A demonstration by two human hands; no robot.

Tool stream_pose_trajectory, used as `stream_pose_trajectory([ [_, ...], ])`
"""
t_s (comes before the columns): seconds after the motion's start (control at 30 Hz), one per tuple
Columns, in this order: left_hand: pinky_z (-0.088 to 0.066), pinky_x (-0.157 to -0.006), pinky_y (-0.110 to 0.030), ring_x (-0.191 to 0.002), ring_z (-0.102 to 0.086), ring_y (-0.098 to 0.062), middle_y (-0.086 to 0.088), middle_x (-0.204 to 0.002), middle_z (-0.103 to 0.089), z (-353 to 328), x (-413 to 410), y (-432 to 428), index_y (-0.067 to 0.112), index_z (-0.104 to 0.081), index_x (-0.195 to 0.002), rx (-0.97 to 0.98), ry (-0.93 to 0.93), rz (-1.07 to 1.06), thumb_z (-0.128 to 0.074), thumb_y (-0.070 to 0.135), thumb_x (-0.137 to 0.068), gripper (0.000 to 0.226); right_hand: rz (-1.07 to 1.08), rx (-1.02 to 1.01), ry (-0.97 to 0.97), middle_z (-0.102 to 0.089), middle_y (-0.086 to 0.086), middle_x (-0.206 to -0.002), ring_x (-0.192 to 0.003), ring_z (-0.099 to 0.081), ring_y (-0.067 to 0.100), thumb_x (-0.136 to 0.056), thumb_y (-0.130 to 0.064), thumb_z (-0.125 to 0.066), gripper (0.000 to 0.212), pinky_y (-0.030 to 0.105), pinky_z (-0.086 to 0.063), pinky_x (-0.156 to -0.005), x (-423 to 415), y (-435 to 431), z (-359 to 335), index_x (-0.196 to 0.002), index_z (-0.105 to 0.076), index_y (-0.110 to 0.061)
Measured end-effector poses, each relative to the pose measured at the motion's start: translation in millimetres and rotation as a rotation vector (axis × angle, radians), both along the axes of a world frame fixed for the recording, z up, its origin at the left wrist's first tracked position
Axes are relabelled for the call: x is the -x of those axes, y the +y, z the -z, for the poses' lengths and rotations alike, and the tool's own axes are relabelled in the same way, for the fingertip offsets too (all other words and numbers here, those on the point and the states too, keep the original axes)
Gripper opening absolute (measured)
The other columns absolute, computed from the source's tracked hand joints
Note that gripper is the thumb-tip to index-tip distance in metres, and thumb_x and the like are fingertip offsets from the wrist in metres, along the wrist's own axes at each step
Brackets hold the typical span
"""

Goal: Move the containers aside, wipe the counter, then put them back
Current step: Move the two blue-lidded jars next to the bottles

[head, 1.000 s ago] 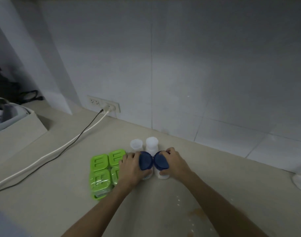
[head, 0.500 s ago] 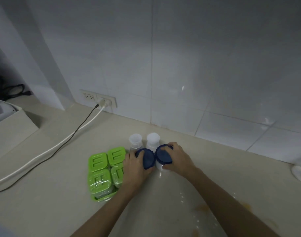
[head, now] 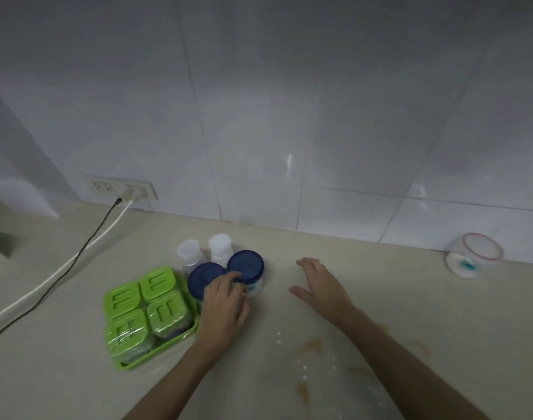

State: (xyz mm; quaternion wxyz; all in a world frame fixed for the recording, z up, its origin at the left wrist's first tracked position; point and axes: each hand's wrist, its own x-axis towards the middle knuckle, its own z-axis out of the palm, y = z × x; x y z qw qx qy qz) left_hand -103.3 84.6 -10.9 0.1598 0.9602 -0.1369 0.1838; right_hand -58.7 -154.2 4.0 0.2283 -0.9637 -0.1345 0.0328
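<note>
Containers cluster on the beige counter [head: 77, 374] toward its left-centre, near the tiled wall [head: 289, 116]. Two blue-lidded jars [head: 245, 266] stand side by side, touching; behind them two small white-capped bottles [head: 219, 247], also side by side. Left of the jars, a green tray [head: 156, 356] holds four green-lidded tubs [head: 151, 310] in a two-by-two block, the tray just beside the left jar. Left hand [head: 225, 307] rests against the near side of the two jars, fingers [head: 228, 280] loosely curled, tips touching the lid edges where the jars meet; whether it grips either jar, cannot tell. Right hand [head: 319, 287] is apart from the jars, to their right, palm down over the counter, fingers spread and open, holding nothing; whether it touches the surface is unclear. Counter between the forearms shows orange-brown smears [head: 312, 345] and scattered white specks [head: 303, 366]. Far right near the wall, a small clear round tub with a red rim [head: 474, 256], lying tilted, something blue-green inside. At left, a wall socket [head: 122, 187] with a white cable [head: 47, 287] and a thin black cable [head: 86, 247] running across the counter toward the near left.
</note>
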Motion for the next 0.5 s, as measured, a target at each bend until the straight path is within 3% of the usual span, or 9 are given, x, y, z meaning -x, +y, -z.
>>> stream_pose_trajectory([
  [0.2, -0.034, -0.076, -0.026, -0.088, -0.049, -0.019, -0.003, -0.095, -0.059, 12.3, 3.8, -111.3, 0.015, -0.057, -0.087, 0.049, 0.190, 0.215, -0.046, 0.023, -0.075, 0.018, 0.140, 0.002, 0.055, -0.046, 0.008, -0.136, -0.124, -0.046, 0.026, -0.085, -0.041, -0.058, 0.060, 0.035, -0.038, -0.103, 57.1, -101.6, 25.2, -0.135, -0.041, -0.011],
  [0.33, -0.052, -0.068, -0.033, -0.083, -0.062, -0.024, -0.001, -0.091, -0.063, 16.1, -1.7, -203.6, 0.020, -0.062, -0.089, -0.068, 0.395, 0.257, -0.046, 0.039, -0.067, 0.033, 0.296, 0.037, 0.106, -0.045, 0.006, -0.136, -0.123, -0.046, 0.025, -0.085, -0.039, -0.059, 0.058, 0.036, -0.039, -0.103, 82.0, -190.2, 23.0, -0.133, -0.041, -0.014],
  [0.5, -0.045, -0.093, -0.039, -0.114, -0.053, -0.030, -0.007, -0.119, -0.057, 25.0, -5.1, -300.0, 0.017, -0.058, -0.114, -0.165, 0.514, 0.316, -0.037, 0.049, -0.074, 0.056, 0.414, 0.116, 0.099, -0.052, 0.005, -0.124, -0.113, -0.050, 0.023, -0.088, -0.038, -0.056, 0.046, 0.033, -0.042, -0.093, 82.9, -295.0, 17.7, -0.126, -0.045, -0.016],
])
